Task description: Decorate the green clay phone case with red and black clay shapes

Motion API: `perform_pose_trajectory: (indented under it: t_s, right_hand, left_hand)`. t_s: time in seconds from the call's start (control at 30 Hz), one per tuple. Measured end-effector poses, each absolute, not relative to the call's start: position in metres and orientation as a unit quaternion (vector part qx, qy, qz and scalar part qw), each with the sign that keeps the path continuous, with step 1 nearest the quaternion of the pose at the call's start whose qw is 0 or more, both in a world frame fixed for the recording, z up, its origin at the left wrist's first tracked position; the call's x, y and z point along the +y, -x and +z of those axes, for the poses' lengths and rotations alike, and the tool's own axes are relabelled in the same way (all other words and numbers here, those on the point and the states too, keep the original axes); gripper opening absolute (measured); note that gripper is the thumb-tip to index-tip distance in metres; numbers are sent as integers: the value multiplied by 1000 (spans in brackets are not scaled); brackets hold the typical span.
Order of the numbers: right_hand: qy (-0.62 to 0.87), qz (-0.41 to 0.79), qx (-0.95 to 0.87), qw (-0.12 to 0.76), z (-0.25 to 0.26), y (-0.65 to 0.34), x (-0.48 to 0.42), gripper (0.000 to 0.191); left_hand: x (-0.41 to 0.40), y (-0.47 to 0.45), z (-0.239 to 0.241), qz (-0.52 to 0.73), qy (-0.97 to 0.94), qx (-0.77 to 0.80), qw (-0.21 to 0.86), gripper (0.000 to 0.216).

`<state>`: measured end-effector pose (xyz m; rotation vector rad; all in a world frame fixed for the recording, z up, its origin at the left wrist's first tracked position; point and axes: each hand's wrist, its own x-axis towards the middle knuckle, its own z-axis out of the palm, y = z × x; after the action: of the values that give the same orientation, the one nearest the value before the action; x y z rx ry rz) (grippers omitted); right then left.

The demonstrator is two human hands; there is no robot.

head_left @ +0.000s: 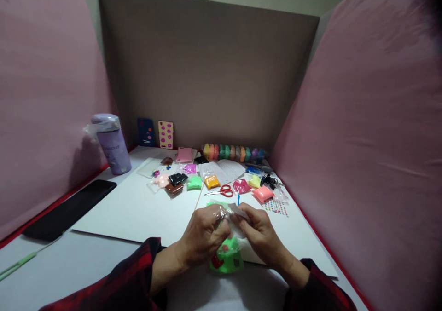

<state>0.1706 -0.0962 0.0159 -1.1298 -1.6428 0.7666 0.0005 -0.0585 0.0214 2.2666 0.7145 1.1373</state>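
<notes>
My left hand is closed, with crinkled clear plastic between its fingers. My right hand pinches a whitish, film-like strip at its edge. The strip and plastic meet between the two hands; whether they are one packet I cannot tell. Just below, at the front edge of the white board, is a bright green flat piece with red and grey shapes on it. My fingers hide part of it. Ahead lie red-handled scissors and a small blue tool.
Several bright clay packets, such as an orange one and a coral one, spread across the white board. Gem stickers lie right. A purple tumbler and black phone-like slab stand left. Decorated phone cases lean behind.
</notes>
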Motion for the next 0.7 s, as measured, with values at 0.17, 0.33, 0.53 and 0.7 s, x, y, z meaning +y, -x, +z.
perform_pose_trajectory:
  t_s: [0.17,0.33,0.53,0.7]
  right_hand:
    - [489,302,-647,501,12,-177,-90,28]
    - [512,278,-629,516,5,-181,-85,28]
    - [527,261,-614,527,1,-182,-85,27]
    - [533,251,-606,534,-2,-183,-83,27]
  left_hand:
    - [-58,-3,31,411,-732,302,452,24]
    - [-53,-3,28,352,-585,308,663,25]
    - [-49,-3,25,316,-489,332,742,23]
    - [-46,0,25,307,-452,279,790,25]
